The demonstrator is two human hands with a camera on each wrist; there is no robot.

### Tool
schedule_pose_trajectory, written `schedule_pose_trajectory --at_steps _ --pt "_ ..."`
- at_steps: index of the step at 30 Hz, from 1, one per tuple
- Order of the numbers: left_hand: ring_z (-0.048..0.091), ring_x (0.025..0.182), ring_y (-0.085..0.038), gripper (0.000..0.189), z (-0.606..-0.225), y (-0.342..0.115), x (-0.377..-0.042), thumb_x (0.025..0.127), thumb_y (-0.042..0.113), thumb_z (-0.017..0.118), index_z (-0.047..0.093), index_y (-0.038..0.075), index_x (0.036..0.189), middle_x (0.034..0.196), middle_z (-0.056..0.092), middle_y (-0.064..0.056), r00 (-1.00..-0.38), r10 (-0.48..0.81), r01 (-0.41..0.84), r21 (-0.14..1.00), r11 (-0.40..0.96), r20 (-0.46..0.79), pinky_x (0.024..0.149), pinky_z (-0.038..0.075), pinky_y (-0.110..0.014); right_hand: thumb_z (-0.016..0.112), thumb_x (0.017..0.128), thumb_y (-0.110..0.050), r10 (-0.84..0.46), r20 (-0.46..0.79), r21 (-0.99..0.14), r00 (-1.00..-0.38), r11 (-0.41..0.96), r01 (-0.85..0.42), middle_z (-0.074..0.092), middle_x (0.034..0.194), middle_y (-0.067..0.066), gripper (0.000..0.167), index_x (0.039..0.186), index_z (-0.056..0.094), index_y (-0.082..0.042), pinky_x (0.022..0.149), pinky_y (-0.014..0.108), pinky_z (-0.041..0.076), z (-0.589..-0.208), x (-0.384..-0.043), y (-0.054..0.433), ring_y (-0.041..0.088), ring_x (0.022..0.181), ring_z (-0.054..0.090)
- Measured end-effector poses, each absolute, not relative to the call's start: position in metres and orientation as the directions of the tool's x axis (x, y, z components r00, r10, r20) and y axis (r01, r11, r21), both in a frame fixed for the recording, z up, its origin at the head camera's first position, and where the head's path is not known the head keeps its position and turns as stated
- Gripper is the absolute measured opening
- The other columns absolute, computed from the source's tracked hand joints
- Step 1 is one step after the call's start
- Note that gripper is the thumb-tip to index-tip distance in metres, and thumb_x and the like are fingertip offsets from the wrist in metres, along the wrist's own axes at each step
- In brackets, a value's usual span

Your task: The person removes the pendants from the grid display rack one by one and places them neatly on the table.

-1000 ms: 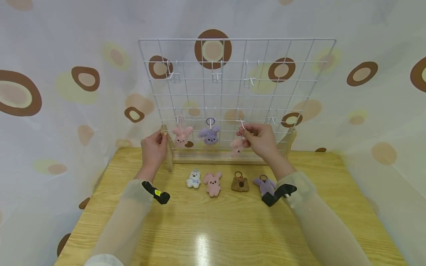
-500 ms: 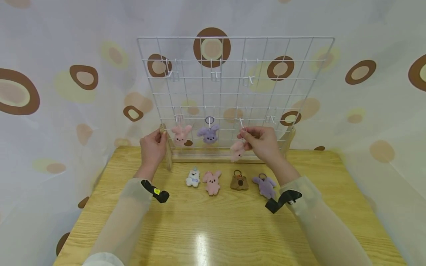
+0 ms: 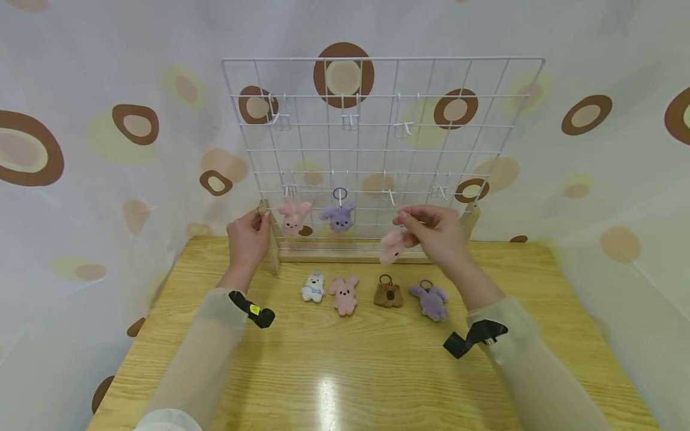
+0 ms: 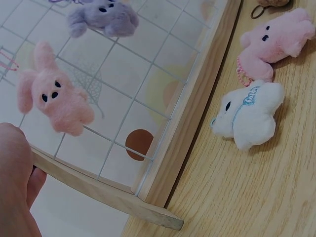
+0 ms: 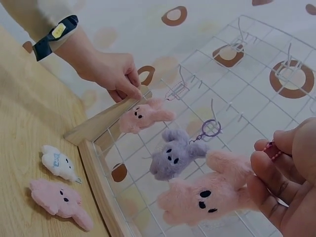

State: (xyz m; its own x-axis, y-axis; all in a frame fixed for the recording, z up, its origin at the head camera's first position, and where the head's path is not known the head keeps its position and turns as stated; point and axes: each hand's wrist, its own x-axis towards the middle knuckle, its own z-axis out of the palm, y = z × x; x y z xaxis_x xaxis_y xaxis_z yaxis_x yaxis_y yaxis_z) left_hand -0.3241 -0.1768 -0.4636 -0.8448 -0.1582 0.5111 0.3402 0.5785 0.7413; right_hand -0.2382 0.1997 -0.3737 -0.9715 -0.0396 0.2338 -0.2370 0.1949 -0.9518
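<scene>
1. Rightward from a bare white hook (image 3: 392, 198), the right hand (image 3: 435, 232) has carried a pink bunny keychain (image 3: 393, 247).
2. Its thumb and fingers pinch the pink bead chain (image 5: 269, 145), presumably so the bunny hangs freely below, before the wire grid (image 3: 377, 58).
3. The left hand (image 3: 248, 240) holds the wooden side post (image 4: 108, 190) near its top, likely to steady the grid.

Obstacle: jutting hook (image 3: 391, 197) near right grip (image 3: 439, 234)

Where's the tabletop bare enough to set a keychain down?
Crowded: before the wooden base bar, where white plush, pink rabbit, brown plush and purple rabbit lie. Free: wooden tabletop in front of them, between left sleeve and right sleeve; also from right sleeve to right edge.
</scene>
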Motion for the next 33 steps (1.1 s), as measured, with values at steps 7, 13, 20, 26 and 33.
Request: schedule_pose_trajectory --at_steps 7,13,20,26,33 --pt "0.078 0.093 -0.030 0.025 -0.463 -0.175 -0.324 0.106 0.016 0.067 0.078 -0.006 0.113 0.101 0.078 -0.022 -0.852 -0.167 0.319 0.744 0.587 0.497 0.077 0.063 -0.045 0.069 0.106 -0.014 -0.036 0.260 -0.947 -0.965 0.187 -0.262 0.079 0.102 0.012 0.026 0.117 0.073 0.010 0.065 0.026 0.060 -0.375 -0.220 0.215 0.014 0.066 0.070" --pt "0.078 0.093 -0.029 0.026 -0.463 -0.175 -0.324 0.107 0.018 0.066 0.078 -0.005 0.113 0.101 0.078 -0.021 -0.857 -0.168 0.305 0.743 0.595 0.486 0.078 0.063 -0.046 0.070 0.105 -0.012 -0.051 0.270 -0.941 -0.962 0.198 -0.274 0.080 0.099 0.008 0.027 0.115 0.073 0.012 0.062 0.029 0.061 -0.381 -0.203 0.231 0.017 0.063 0.071" --pt "0.078 0.092 -0.031 0.026 -0.461 -0.175 -0.322 0.107 0.016 0.066 0.078 -0.006 0.112 0.099 0.078 -0.022 -0.851 -0.166 0.319 0.741 0.591 0.498 0.076 0.063 -0.046 0.069 0.105 -0.013 -0.052 0.285 -0.927 -0.957 0.238 -0.289 0.080 0.100 0.003 0.026 0.114 0.074 0.011 0.062 0.029 0.061 -0.389 -0.186 0.245 0.018 0.064 0.072" --pt "0.078 0.091 -0.030 0.025 -0.462 -0.175 -0.322 0.107 0.015 0.066 0.078 -0.006 0.109 0.097 0.078 -0.022 -0.841 -0.165 0.332 0.732 0.595 0.515 0.076 0.062 -0.048 0.069 0.105 -0.010 -0.057 0.281 -0.926 -0.958 0.248 -0.286 0.080 0.105 0.004 0.023 0.116 0.074 0.010 0.062 0.029 0.061 -0.391 -0.175 0.253 0.019 0.064 0.072" --pt "0.078 0.092 -0.031 0.026 -0.460 -0.175 -0.321 0.107 0.016 0.066 0.078 -0.006 0.113 0.099 0.078 -0.022 -0.845 -0.159 0.333 0.734 0.592 0.511 0.075 0.063 -0.046 0.069 0.104 -0.010 -0.040 0.280 -0.920 -0.959 0.275 -0.280 0.081 0.105 0.002 0.024 0.119 0.074 0.009 0.063 0.031 0.062 -0.392 -0.164 0.259 0.020 0.062 0.072"
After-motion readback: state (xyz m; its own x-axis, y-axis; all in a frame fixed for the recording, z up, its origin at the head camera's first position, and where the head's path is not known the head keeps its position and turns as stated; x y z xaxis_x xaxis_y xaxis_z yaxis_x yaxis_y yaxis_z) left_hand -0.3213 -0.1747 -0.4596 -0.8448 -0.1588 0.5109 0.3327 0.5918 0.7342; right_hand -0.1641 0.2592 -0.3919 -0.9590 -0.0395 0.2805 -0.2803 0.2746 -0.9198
